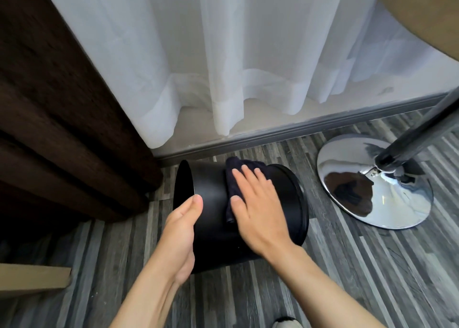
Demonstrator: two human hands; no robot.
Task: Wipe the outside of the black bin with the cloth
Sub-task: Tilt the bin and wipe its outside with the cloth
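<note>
The black bin (213, 203) lay on its side on the grey plank floor (347, 265), near the skirting board (298, 125) under the white curtain (223, 54), its open mouth turned toward the dark wooden cabinet (62, 129) and its base toward the chrome pedestal foot (372, 186), which stood apart from it. The left hand (180, 231) was cupped against the bin wall near the rim, thumb on the upper curve and the remaining fingers out of sight behind the palm; it appeared to steady the bin rather than grip it. The right hand (258, 203) lay flat, fingers spread wide, pressing a dark cloth (232, 176) onto the upper side of the wall toward the base end; the cloth was bunched, part of it showing beyond the fingertips (246, 168) and a fold hanging below the thumb. Judged step: wiping under way on the top face of the outer wall. Whether the floor-side face was clean could not be told. The next move would likely call for sweeping the cloth along the wall toward the rim, then rolling the bin with the left hand to bring the unwiped underside up. Risk noted: the round bin could roll away if the left hand eased off.
</note>
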